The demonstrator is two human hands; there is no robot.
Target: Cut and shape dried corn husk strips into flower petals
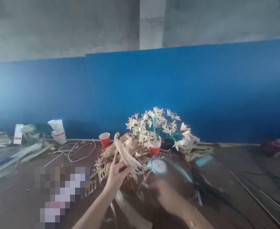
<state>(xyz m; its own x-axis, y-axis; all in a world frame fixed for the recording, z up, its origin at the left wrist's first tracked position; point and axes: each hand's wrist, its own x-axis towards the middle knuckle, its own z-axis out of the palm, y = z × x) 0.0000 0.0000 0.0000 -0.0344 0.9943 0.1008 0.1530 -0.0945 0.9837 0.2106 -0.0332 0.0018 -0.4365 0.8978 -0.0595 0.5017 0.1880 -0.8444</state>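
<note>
My left hand [118, 174] is closed, its thumb and fingers pinching a long, pale dried corn husk [125, 156] that stands up above the fingers. Behind it lies a heap of dried husks and shreds [104, 162]. My right hand [162, 190] hovers over the table to the right, smeared by motion, so its fingers cannot be made out. Closest to it is a roll of light-blue ribbon [159, 166]. White husk-like flowers [151, 122] on green stems stand in a red paper cup [154, 149] behind the roll. Another husk strip [132, 211] lies between my forearms.
A second red cup [104, 140] stands behind the heap. Coiled white cord [79, 151] and a white cup [59, 135] are at the left. On the right lies a dark, blurred tool [206, 187] with a cord. A blue partition [178, 82] borders the table's back.
</note>
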